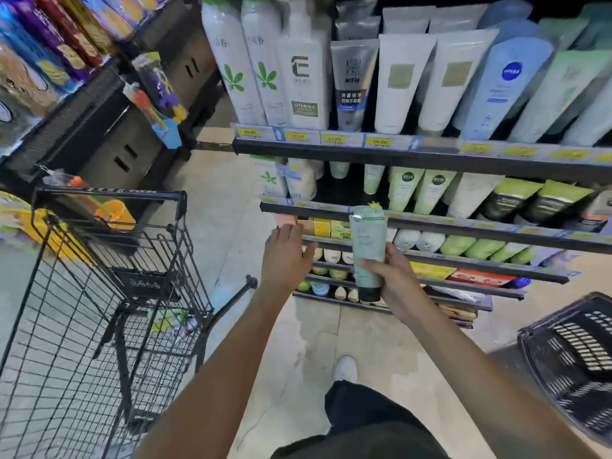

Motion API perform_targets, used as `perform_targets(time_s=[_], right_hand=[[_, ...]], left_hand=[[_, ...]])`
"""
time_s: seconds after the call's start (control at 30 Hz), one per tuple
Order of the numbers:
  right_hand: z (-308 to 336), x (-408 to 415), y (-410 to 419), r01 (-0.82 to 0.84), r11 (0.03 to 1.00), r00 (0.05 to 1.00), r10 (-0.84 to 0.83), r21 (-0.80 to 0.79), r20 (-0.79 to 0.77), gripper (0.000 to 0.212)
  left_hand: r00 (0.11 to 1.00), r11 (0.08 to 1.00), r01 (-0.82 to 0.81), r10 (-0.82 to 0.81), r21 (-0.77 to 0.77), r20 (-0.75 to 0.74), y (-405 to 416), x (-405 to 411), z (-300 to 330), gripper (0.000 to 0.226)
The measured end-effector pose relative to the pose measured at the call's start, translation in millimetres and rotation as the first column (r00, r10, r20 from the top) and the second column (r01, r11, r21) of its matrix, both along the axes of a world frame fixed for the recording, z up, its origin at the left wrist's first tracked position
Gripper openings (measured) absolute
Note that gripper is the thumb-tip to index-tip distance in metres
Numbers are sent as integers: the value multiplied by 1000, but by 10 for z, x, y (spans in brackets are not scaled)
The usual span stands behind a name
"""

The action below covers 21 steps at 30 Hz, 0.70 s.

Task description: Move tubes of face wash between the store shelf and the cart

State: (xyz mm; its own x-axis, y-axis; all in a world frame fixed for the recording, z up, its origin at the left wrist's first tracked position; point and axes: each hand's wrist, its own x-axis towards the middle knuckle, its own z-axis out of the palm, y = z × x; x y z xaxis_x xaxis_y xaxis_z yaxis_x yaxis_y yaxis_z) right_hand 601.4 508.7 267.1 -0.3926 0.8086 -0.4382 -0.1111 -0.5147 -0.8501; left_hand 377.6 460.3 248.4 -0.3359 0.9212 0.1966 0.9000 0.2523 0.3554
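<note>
Store aisle, shelf (397, 150) ahead | right hand (394, 279) grips tube (367, 256) low; left hand (284, 256) spread, empty | risk: tube tips, misses cart (109, 260)

Dim aisle, soft blur throughout, wide-angle bending at the edges

A shop aisle: tiered dark shelves (397, 153) carry rows of face-wash tubes (400, 82) and bottles (301, 77), with yellow price tags (250, 132) along the edges. A black wire cart (109, 276) stands on the tiled floor (231, 233), a plastic basket (576, 356) nearby.
</note>
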Motion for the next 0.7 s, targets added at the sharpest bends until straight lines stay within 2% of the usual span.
perform_targets(time_s=[0.23,0.33,0.5,0.7], right_hand=[[-21,-395,525,12,999,998,-14,33,66,59],[24,-564,703,26,997,994,-33,68,102,64],[34,-806,903,93,989,982,-110,117,153,66],[-18,-1051,1014,135,966,962,-181,221,205,66]], left_hand=[[988,990,107,-117,-94,-105,734,-447,9,41],[973,978,169,-186,-121,-140,956,-576,-24,40],[949,950,264,-287,-164,-132,1176,-704,-193,41],[922,931,352,-363,-95,-137,1263,-825,-351,27]])
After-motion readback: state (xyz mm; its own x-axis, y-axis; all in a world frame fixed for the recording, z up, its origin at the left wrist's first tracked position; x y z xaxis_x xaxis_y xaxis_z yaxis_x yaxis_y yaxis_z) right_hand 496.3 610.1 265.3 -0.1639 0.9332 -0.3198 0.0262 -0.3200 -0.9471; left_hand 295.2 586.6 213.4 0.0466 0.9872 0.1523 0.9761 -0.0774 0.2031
